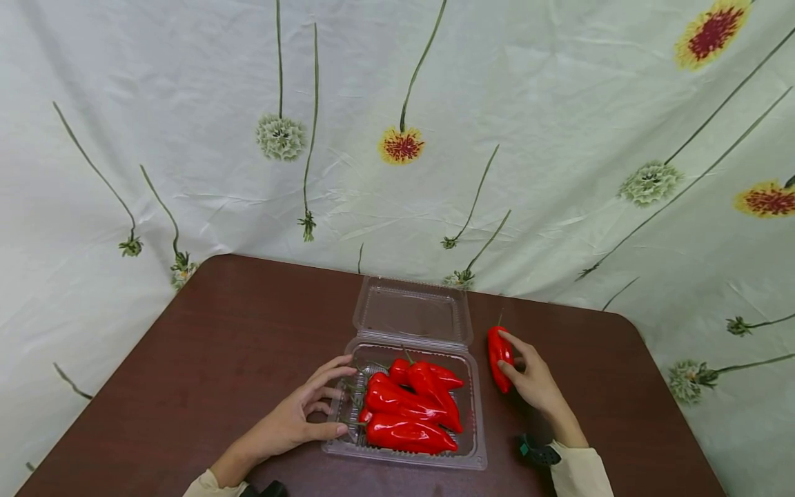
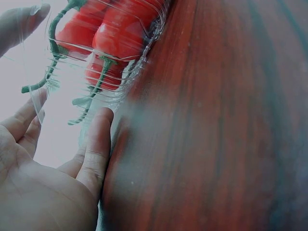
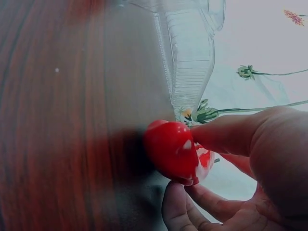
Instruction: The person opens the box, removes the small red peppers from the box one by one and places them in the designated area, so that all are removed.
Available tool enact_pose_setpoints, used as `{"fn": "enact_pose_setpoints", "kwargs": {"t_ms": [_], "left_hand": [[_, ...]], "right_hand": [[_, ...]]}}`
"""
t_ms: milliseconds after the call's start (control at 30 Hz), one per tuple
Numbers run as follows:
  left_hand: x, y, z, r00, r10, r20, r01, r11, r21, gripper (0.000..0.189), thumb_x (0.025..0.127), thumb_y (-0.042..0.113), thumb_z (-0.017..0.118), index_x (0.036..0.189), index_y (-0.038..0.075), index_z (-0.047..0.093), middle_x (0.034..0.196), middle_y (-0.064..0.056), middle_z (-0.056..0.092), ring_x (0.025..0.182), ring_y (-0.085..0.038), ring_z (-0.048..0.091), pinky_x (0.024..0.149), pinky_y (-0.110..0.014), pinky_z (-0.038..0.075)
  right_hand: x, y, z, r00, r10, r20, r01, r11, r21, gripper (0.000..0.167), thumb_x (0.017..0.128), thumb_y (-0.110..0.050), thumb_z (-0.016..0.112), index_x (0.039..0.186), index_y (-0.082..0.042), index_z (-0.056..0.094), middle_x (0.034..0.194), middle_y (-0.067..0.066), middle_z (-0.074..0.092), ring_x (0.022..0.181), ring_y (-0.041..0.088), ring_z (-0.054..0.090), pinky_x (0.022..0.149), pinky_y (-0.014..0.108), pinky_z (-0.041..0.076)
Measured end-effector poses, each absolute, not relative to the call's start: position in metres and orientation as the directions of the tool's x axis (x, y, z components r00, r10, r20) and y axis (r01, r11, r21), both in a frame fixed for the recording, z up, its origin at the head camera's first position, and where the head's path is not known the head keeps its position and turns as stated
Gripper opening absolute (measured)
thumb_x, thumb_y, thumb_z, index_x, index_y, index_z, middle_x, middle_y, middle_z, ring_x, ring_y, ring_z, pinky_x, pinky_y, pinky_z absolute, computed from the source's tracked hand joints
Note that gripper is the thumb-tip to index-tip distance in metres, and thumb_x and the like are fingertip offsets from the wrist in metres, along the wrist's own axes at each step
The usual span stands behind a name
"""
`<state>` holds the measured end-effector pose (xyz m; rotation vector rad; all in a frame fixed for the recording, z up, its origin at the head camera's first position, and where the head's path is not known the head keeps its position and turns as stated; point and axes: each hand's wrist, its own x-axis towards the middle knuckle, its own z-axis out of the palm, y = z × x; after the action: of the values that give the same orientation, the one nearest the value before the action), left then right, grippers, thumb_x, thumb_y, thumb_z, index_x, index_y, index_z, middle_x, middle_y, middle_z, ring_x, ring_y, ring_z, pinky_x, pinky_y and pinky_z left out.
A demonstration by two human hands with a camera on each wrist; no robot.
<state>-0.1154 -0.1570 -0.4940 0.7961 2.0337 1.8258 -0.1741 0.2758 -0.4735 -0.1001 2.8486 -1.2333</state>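
1. Here's the right hand, thumb one side and fingertips the other, pinching a pepper just beyond the box's right edge. Whether it rests on the table or sits a touch above, I can't tell.
2. Over to the left hand: fingers spread in a loose curve, tips and thumb at the left side of the box. Steadying it, I'd judge, though how firmly they press doesn't show.
3. Just right of those left fingertips, at least four other peppers lie heaped in the box, some stems pointing back toward the hand. Beyond the fingers, the lid lies folded back, way in clear.
4. The step in hand, on my reading: shifting peppers one at a time, this one between box and table. Which direction, this moment won't say.
5. Next move? If it's going in, lift and carry left over the rim; if it's coming out, settle it and loosen the pinch. Either way, left fingers should guard the box from sliding.
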Motion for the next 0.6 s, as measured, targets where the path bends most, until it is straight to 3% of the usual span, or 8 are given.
{"fn": "enact_pose_setpoints", "kwargs": {"t_ms": [367,600], "left_hand": [[-0.1151,-0.1568,-0.4939,-0.801,0.579,0.152,0.214,0.039,0.976,0.071,0.092,0.004,0.069,0.154,0.005,0.033,0.166,-0.013,0.012,0.12,-0.028,0.056,0.087,-0.03,0.049],[-0.1162,-0.156,-0.4948,-0.8,0.582,0.149,0.214,0.044,0.976,0.071,0.092,0.005,0.069,0.153,0.006,0.034,0.166,-0.011,0.012,0.12,-0.029,0.055,0.087,-0.03,0.049]], "right_hand": [[-0.174,0.2769,-0.4738,-0.993,-0.106,0.047,-0.106,0.668,-0.737,0.06,0.094,-0.002,0.067,0.149,-0.011,0.046,0.142,0.029,0.043,0.102,0.039,0.062,0.075,0.04,0.056],[-0.1732,0.2788,-0.4696,-0.991,-0.108,0.082,-0.133,0.675,-0.725,0.058,0.094,-0.003,0.067,0.148,-0.008,0.047,0.142,0.027,0.046,0.105,0.037,0.059,0.08,0.039,0.052]]}}
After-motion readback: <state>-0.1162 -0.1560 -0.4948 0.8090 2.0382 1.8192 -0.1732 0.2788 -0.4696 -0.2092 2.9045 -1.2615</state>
